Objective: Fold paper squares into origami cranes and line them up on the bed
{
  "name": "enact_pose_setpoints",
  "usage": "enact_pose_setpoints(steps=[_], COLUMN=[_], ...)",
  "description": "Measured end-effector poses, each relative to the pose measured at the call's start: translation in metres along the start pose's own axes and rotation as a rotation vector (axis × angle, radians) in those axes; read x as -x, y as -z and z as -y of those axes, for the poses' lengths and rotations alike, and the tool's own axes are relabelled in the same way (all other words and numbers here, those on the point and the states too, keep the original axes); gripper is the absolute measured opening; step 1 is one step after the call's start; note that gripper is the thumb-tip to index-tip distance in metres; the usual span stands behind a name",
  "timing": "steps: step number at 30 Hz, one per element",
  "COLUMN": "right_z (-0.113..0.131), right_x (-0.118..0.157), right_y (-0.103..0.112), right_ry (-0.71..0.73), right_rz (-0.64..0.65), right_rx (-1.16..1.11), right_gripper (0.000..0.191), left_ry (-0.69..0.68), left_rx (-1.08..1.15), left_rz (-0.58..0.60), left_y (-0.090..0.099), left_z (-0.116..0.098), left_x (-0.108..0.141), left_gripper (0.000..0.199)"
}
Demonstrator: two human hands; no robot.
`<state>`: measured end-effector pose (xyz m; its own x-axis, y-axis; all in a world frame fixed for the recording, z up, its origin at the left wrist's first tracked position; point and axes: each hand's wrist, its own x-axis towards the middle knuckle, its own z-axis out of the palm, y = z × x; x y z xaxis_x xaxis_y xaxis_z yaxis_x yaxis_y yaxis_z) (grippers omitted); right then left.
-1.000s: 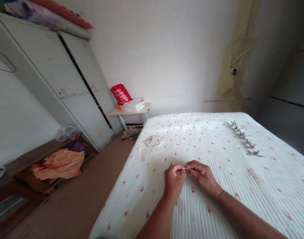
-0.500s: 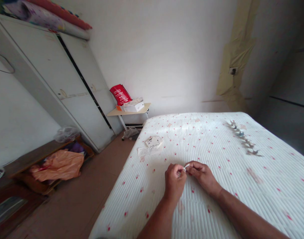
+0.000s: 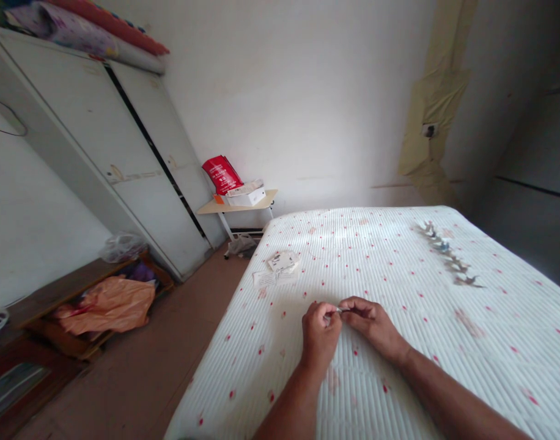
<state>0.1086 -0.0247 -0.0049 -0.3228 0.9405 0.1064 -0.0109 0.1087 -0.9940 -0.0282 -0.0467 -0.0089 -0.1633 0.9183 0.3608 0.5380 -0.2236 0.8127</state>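
White scrap [image 3: 340, 310] sits pinched in fingertips of both left hand [image 3: 321, 330] and right hand [image 3: 375, 321]; uneven pull could tear it or slip it loose.

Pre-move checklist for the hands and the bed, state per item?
1. Left hand pinching the small piece: ok.
2. Right hand at the same piece, fingertips close to the left's: ok.
3. Folds of the piece even: cannot tell, too small and partly covered by fingers.
4. Loose papers apart from both hands: ok, they lie beyond the left hand.
5. Papers squared into one neat stack: not ok, they overlap unevenly.
6. Row of small figures away from the hands: ok, toward the bed's far right.
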Motion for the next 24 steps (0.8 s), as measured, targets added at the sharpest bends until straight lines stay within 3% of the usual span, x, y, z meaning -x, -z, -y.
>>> enact_pose_setpoints(steps=[14,24], right_z=[0.001,0.004], right_x=[0.001,0.01], right_y=[0.002,-0.001], right_ry=[0.494,0.673], right_rz=[-0.085,-0.189], right_rx=[0.407,0.685], right_gripper=[0.02,0.022], left_ry=[-0.062,0.311], left_rx=[0.134,0.537], left_rz=[-0.004,0.165], left_y=[0.007,0.008], left_z=[-0.004,-0.005], left_x=[0.002,0.0], left_gripper=[0.014,0.021])
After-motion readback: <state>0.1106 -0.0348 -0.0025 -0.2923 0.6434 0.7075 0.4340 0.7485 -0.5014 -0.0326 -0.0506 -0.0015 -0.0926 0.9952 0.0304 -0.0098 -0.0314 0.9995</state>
